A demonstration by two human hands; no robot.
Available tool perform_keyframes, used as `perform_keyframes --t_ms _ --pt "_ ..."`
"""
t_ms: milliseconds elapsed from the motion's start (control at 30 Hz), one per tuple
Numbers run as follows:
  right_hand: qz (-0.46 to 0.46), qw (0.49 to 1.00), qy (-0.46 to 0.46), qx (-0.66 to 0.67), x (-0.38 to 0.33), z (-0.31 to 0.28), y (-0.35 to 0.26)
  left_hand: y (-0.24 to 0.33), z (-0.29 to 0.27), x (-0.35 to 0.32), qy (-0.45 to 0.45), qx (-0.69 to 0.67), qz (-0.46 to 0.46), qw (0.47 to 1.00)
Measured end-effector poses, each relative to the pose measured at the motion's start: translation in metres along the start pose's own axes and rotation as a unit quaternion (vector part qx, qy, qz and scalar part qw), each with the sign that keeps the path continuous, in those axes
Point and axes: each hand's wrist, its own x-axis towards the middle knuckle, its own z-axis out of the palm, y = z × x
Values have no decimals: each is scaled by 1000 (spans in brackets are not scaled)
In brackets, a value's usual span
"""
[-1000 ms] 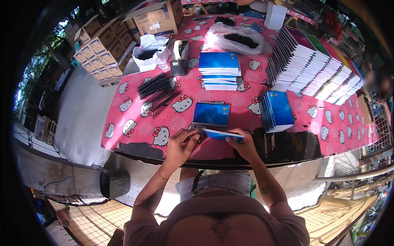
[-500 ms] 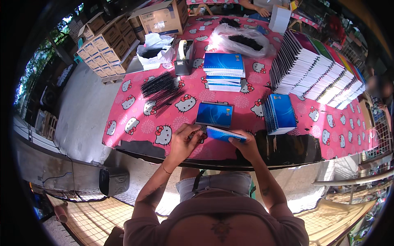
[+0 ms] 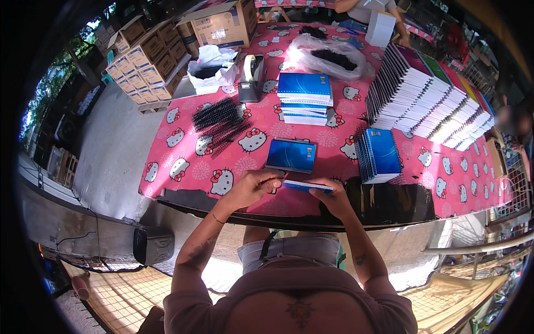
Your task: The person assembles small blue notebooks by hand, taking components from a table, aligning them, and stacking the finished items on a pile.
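Observation:
A small blue-covered notebook [image 3: 307,186] is tilted nearly edge-on above the near side of the table, gripped at its right end by my right hand [image 3: 332,196]. At its left end, my left hand [image 3: 257,187] is closed in a pinch; what lies between those fingertips is too small to make out. Just beyond my hands lies another blue notebook [image 3: 291,155]. Further right stands a stack of blue notebooks [image 3: 382,153] with dark spirals along the left side. Black plastic binding coils [image 3: 217,119] lie in a loose pile to the left.
A pink patterned cloth [image 3: 253,139] covers the table. Beyond the notebook lie a blue stack [image 3: 303,92], a tape dispenser [image 3: 250,83] and a plastic bag of black coils [image 3: 331,55]. Spiral notebooks [image 3: 423,94] rise at right, cartons [image 3: 147,61] at left. Another person [image 3: 370,11] is opposite.
My left hand has closed into a pinch and moved to the notebook's left end. The held notebook has tipped from showing its cover to nearly edge-on. The person opposite has shifted their arms.

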Motion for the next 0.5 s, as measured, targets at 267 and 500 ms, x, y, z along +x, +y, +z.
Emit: perform_keyframes --t_ms 267,500 --pt "23 1000 -7 -2 -4 2 0 11 2 6 46 176 72 981" --pt "28 1000 2 -12 -5 7 -17 28 -7 10 -50 243 -7 969"
